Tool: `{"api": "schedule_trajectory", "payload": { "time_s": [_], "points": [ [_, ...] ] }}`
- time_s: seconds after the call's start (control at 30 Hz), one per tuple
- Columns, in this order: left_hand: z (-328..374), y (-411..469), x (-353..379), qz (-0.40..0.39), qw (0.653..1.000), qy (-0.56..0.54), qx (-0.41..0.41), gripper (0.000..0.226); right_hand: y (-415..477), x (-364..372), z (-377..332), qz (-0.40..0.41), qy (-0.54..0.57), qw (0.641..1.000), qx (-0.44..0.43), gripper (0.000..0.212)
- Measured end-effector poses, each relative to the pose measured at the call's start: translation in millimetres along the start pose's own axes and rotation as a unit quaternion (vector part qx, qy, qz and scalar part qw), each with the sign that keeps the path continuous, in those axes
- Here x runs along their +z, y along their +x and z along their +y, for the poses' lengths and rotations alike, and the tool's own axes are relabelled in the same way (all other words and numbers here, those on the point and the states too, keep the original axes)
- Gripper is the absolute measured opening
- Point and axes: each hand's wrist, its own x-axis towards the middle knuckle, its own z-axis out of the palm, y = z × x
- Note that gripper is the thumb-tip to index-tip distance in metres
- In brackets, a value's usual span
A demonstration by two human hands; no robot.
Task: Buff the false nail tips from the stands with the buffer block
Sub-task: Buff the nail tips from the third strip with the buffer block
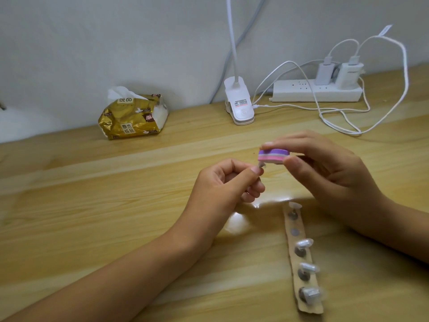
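Purple and pink buffer block (274, 156) sits mid-frame, pinched between thumb and fingers of the right hand (332, 173), its underside touching a small nail tip (261, 164) that the left hand (220, 184) pinches just below; more tips sit on the strip of stands (292, 242) at lower right of the counter (92, 205)

Clear nail tip (262, 165) largely hidden by left fingers (246, 177), buffer block (274, 155)

Tissue pack (133, 115), gold wrapper, "丝品" on top panel, "原木丝品" on front panel, lamp clip (239, 105) label too small to read, charger (349, 74) lettering blurred.
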Motion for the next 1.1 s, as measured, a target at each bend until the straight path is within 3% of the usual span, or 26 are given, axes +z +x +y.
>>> {"api": "schedule_trajectory", "payload": {
  "time_s": [0.2,0.63,0.93,1.1],
  "points": [
    [-0.8,0.7,-1.8,0.0,0.999,-0.038,0.011,0.01,4.1,-0.7,-1.2,0.059,0.121,0.986,0.102,0.029],
    [-6.7,1.3,-5.0,-0.009,1.0,-0.008,0.02,0.005,-1.1,-1.7,-7.3,0.028,0.085,0.995,0.037,0.031],
    [-5.4,1.9,-0.6,0.0,0.999,-0.043,0.009,0.005,-0.9,-2.1,-6.2,-0.008,0.05,0.999,-0.02,0.026],
    [-5.5,2.8,-1.8,0.001,0.999,-0.054,-0.007,0.004,1.3,0.5,-4.1,0.003,0.116,0.993,0.026,0.022]
  ]
}}
